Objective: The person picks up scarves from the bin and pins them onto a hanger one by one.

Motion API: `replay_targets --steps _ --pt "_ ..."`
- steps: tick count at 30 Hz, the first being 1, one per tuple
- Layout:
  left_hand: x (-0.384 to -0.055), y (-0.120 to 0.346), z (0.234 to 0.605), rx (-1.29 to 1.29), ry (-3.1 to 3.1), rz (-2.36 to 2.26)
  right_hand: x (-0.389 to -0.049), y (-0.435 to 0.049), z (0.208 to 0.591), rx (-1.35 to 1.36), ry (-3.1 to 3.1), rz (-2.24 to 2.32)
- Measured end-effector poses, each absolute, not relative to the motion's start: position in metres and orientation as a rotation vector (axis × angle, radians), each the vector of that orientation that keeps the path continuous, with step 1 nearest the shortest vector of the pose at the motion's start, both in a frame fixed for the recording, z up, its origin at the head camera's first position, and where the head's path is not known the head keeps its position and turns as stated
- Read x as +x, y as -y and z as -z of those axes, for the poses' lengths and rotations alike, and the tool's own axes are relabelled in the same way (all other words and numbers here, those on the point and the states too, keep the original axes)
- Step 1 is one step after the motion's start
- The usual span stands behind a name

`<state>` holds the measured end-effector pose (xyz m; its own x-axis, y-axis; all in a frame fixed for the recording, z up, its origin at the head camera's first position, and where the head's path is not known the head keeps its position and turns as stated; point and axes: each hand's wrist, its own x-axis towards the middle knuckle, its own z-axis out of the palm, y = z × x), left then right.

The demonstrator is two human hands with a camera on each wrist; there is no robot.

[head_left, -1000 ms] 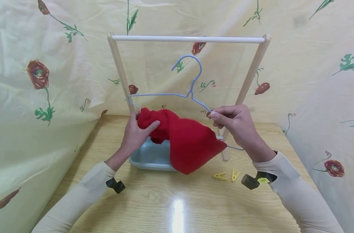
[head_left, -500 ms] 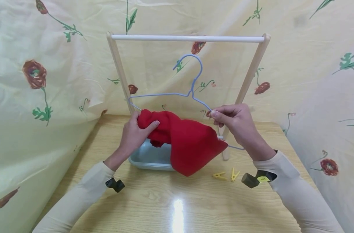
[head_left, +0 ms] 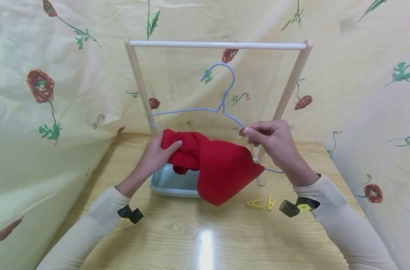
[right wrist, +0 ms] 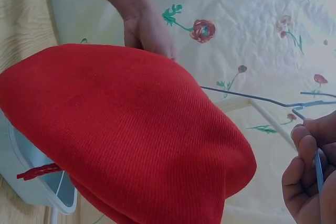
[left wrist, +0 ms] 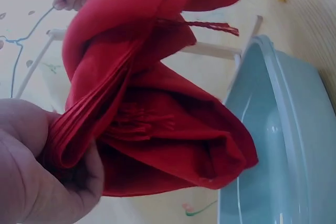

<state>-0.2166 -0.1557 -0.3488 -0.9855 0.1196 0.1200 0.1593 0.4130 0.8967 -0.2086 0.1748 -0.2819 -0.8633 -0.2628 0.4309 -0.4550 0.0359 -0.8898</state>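
My left hand (head_left: 154, 153) grips one end of a red scarf (head_left: 230, 168), its thumb over the bunched cloth. Folded layers (left wrist: 79, 129) stick out of that grip in the left wrist view, with a short fringe (left wrist: 139, 121) beside them. Between thumb and fingers, my right hand (head_left: 274, 140) pinches the right shoulder of a blue wire hanger (head_left: 191, 110), held upright with its hook on top. The scarf hides the middle of the hanger's lower bar, and its wide part hangs down to the right. Twisted tassel strands (right wrist: 39, 171) show in the right wrist view.
A wooden rack with a white rail (head_left: 218, 45) stands behind the hanger. Below the scarf sits a light blue basin (head_left: 177, 193), partly covered in this view. Two yellow clothespins (head_left: 254, 204) lie on the wooden table (head_left: 171, 236) at the right.
My left hand and the scarf end in it have shifted slightly down and left. The scarf's wide part hangs a little lower. My right hand keeps its pinch on the hanger.
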Motion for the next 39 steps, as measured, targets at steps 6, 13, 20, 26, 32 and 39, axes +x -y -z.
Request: replay_targets --steps 6,13,20,26,32,39 --pt "-0.212 0.153 0.344 -0.318 2.561 1.792 -0.209 -0.174 0.284 0.73 2.179 -1.907" --pt "-0.209 0.153 0.339 -0.314 2.37 1.914 -0.208 -0.172 0.284 0.703 2.241 -1.841" --pt "-0.211 0.153 0.336 -0.482 2.182 2.227 -0.207 -0.169 0.286 0.741 2.22 -1.911" --pt "-0.21 0.152 0.334 -0.722 1.937 2.526 -0.209 -0.168 0.29 0.752 2.254 -1.907" --pt "-0.211 0.148 0.332 -0.718 1.901 2.533 -0.209 -0.171 0.291 0.75 2.222 -1.966" --pt "-0.214 0.148 0.336 -0.645 1.862 2.458 -0.208 -0.172 0.289 0.76 2.215 -2.0"
